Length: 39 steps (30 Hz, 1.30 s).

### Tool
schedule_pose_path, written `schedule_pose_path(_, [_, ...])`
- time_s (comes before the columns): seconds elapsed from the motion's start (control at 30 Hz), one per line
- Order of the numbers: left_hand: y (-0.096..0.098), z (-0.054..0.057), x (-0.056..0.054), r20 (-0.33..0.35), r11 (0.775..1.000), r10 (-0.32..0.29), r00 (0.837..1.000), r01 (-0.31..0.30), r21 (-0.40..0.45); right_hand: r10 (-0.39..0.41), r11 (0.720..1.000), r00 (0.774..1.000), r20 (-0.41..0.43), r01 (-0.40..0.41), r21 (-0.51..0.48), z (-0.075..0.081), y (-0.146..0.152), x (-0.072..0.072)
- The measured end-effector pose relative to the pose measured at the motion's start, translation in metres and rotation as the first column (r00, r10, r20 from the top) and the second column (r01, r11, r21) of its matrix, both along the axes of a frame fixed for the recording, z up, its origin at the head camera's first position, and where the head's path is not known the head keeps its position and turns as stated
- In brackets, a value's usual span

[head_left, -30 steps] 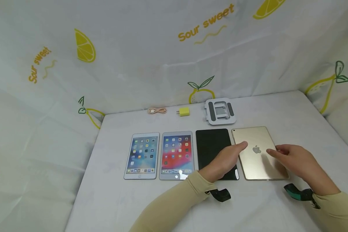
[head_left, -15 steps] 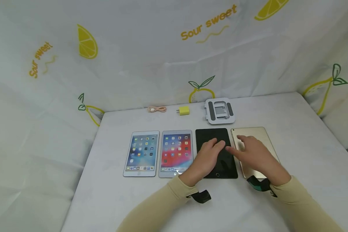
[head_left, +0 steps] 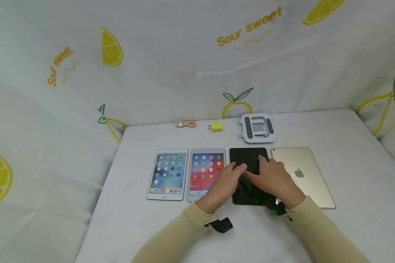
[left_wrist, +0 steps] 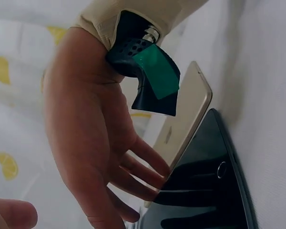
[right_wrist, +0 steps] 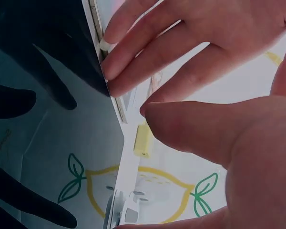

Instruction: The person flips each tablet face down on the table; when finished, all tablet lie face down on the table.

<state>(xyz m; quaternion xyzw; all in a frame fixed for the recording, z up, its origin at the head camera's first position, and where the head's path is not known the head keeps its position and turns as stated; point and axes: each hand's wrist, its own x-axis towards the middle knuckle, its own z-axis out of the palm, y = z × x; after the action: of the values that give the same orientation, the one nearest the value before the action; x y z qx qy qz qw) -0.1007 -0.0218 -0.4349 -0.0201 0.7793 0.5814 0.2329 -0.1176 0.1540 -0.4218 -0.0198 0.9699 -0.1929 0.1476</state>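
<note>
White-covered table (head_left: pixel 118 226) against white lemon-printed fabric backdrop (head_left: pixel 171 84); left hand (head_left: pixel 222 187) and right hand (head_left: pixel 275 179), fingers outstretched, at opposite edges of flat black rectangular tablet (head_left: pixel 244 157).

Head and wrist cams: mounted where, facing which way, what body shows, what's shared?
Head: worn on head, facing forward and down at the black tablet and gold tablet; left hand, right hand, sleeves show.
Left wrist: on that wrist, facing the right hand over the black tablet; a fingertip, likely the left hand's, shows lower left.
Right wrist: on that wrist, facing past the black tablet toward the yellow charger; right thumb and left fingers show.
Wrist views share the black tablet and right hand.
</note>
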Motion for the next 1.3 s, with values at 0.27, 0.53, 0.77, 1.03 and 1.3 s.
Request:
schedule_pose_path(0.27, [0.000,-0.004,-0.002,-0.024,0.999,0.019,1.000,-0.019,0.033,0.003,1.000,1.000,-0.014,-0.003,-0.014,-0.003,0.000,-0.001])
schedule_pose_path(0.53, [-0.008,0.000,-0.003,-0.001,0.993,0.078,0.997,-0.078,0.091,0.013,0.999,0.999,-0.038,-0.014,-0.040,-0.002,-0.001,-0.003])
schedule_pose_path(0.77, [-0.014,0.008,-0.006,-0.005,0.988,0.088,0.996,-0.087,0.125,0.004,0.998,0.999,-0.037,-0.006,-0.056,-0.002,-0.001,-0.002])
schedule_pose_path(1.03, [-0.018,0.012,-0.012,0.030,0.975,0.080,0.996,-0.084,0.205,-0.011,0.997,1.000,-0.014,0.010,-0.080,0.001,0.000,-0.001])
schedule_pose_path(1.3, [-0.020,0.010,-0.012,0.046,0.972,0.080,0.996,-0.088,0.216,-0.004,0.996,1.000,-0.013,0.003,-0.090,-0.001,0.000,0.000])
